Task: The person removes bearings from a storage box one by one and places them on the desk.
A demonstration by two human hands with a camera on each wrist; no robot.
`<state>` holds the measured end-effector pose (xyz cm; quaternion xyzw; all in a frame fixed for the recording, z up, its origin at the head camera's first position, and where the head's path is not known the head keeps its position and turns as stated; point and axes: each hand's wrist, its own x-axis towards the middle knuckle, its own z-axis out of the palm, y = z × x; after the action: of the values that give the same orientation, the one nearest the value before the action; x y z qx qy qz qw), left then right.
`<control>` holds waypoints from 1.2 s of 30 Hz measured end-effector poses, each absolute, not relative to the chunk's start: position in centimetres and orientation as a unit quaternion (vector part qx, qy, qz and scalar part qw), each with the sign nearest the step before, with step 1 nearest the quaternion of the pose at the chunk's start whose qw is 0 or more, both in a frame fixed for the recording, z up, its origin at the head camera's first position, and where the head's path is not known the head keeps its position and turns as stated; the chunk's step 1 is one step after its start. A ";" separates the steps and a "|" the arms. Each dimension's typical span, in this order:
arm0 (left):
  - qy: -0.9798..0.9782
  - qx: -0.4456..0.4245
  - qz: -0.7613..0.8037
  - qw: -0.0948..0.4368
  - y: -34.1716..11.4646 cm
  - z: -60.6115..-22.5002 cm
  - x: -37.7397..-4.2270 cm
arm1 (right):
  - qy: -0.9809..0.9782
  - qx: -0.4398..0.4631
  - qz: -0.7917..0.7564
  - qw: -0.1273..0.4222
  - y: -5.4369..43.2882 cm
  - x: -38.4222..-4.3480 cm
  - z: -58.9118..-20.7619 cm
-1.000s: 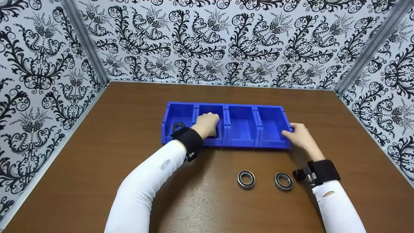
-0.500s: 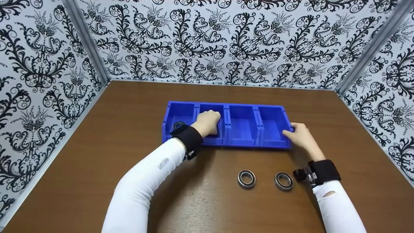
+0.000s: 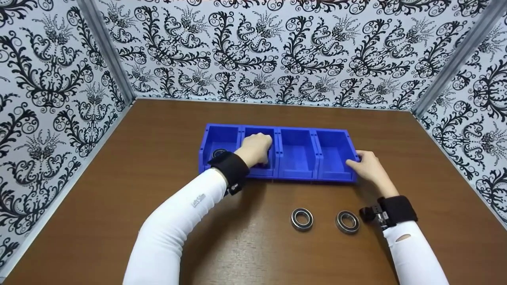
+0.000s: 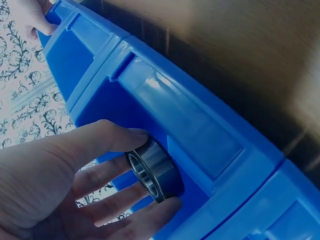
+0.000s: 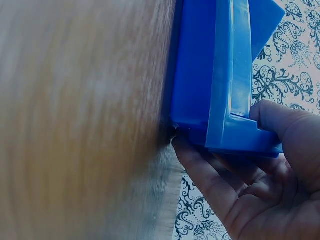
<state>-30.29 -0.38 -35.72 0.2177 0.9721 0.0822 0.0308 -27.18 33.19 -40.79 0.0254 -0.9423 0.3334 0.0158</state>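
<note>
A blue bin row point(image 3: 298, 175) with several compartments stands on the table. My left hand point(image 3: 256, 147) reaches into the second compartment from the left. In the left wrist view it holds a ball bearing point(image 4: 166, 174) between thumb and fingers, tilted on edge close to the compartment's front wall. From above, that bearing is hidden under the hand. My right hand point(image 3: 369, 167) grips the bin row's right end wall, thumb inside and fingers outside, as the right wrist view also shows. Another bearing point(image 3: 214, 154) lies in the leftmost compartment, partly covered by the left wrist strap.
Two more bearings lie flat on the brown table point(image 3: 130, 190) in front of the bin row: one bearing point(image 3: 302, 228) near the middle, one bearing point(image 3: 348, 230) beside the right wrist camera. Patterned walls point(image 3: 257, 51) enclose the table's back and sides.
My left hand has shifted slightly right and away inside the second compartment. My right hand keeps its grip on the bin row's end, and the two bearings on the table lie as before.
</note>
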 end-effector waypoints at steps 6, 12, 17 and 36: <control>0.971 0.221 0.084 0.027 -0.4 -35.4 -30.3 | -0.942 0.026 0.333 0.018 33.3 -27.2 -40.8; 0.971 0.225 0.077 0.026 -0.5 -35.2 -30.3 | -0.942 0.026 0.335 0.014 33.3 -27.1 -40.9; 0.970 0.227 0.080 0.021 -0.6 -34.9 -30.2 | -0.940 0.030 0.339 0.015 33.4 -27.2 -40.9; 0.970 0.230 0.072 0.019 -0.6 -33.8 -30.1 | -0.938 0.037 0.343 0.022 33.4 -27.2 -40.9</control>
<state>-30.09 -0.59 -33.80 0.2304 0.9702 0.0724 0.0191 -27.21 33.39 -40.91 0.0372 -0.9383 0.3433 0.0216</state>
